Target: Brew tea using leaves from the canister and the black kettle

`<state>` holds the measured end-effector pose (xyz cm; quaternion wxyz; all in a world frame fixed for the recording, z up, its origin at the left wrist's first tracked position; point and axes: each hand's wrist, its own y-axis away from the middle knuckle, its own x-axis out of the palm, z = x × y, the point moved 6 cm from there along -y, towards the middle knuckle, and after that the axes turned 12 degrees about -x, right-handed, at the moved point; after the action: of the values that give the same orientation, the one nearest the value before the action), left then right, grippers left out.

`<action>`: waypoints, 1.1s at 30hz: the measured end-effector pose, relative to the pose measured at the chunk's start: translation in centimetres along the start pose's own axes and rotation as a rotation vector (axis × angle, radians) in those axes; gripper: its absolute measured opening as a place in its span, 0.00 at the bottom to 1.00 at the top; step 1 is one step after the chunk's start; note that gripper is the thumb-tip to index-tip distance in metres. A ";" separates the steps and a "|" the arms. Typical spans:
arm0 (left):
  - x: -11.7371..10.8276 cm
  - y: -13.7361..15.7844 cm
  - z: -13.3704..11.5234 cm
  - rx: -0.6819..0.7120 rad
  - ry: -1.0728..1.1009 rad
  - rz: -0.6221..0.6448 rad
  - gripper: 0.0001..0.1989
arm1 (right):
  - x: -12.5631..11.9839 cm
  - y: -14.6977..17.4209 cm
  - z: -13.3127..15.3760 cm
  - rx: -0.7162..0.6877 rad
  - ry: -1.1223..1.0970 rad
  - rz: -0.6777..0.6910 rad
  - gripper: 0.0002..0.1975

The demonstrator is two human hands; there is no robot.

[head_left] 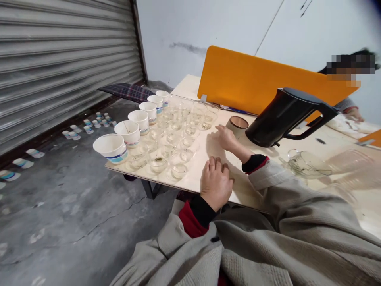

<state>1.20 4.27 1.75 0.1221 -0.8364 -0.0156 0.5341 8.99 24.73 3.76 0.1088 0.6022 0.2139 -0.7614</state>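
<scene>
My left hand [216, 180] lies palm down near the table's front edge, its fingers stretched out and holding nothing. Just beyond it, my right hand [225, 137] reaches over the tabletop with fingers extended to the left; I see nothing in its grasp. Beside my right hand stands a brown-rimmed cup [235, 125], partly hidden by it. To the left of both hands are rows of clear cups [179, 171], some with pale liquid and dark bits at the bottom. White paper cups [110, 147] with blue bands line the table's left edge.
A black kettle [276, 119] stands to the right, near a clear glass pitcher [311, 165]. An orange divider [256, 81] runs across the back, with another person's hand [355, 115] beyond it. More paper cups [23, 163] stand on the floor by the shutter [65, 51].
</scene>
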 end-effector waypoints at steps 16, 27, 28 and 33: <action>0.4 0.0 0.1 -0.001 -0.032 -0.046 0.26 | 0.2 0.2 3.2 -0.054 0.265 0.223 0.22; 0.2 -0.1 0.2 0.000 -0.036 0.015 0.28 | -5.3 6.9 0.0 -0.064 0.008 -0.084 0.26; 0.2 -0.1 0.2 -0.002 -0.034 0.018 0.28 | -5.6 8.5 -0.8 -0.064 -0.023 -0.097 0.25; -0.1 -0.2 0.1 -0.006 -0.058 0.041 0.28 | -4.7 16.5 -3.5 -0.021 -0.173 -0.089 0.21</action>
<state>1.09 4.51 1.88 0.1082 -0.8211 -0.0035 0.5604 20.23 11.35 4.47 0.0991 0.5228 0.2382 -0.8125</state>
